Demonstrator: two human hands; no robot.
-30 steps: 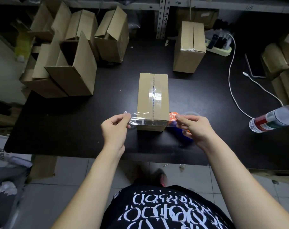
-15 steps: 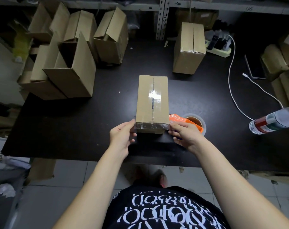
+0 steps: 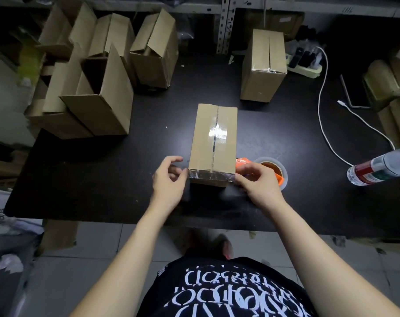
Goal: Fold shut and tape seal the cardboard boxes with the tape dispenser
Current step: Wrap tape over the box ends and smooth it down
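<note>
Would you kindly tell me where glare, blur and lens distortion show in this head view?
Head view: glare whitens the tape on the centre box; slight blur softens the right hand beside it; the wide lens bows the table edges; the far shelves are dark.

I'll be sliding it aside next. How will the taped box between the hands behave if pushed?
The taped box is probably stiff: flaps shut, tape along the seam and near edge. It lies long and low on the table, so it should slide rather than tip. Its weight is hidden.
</note>
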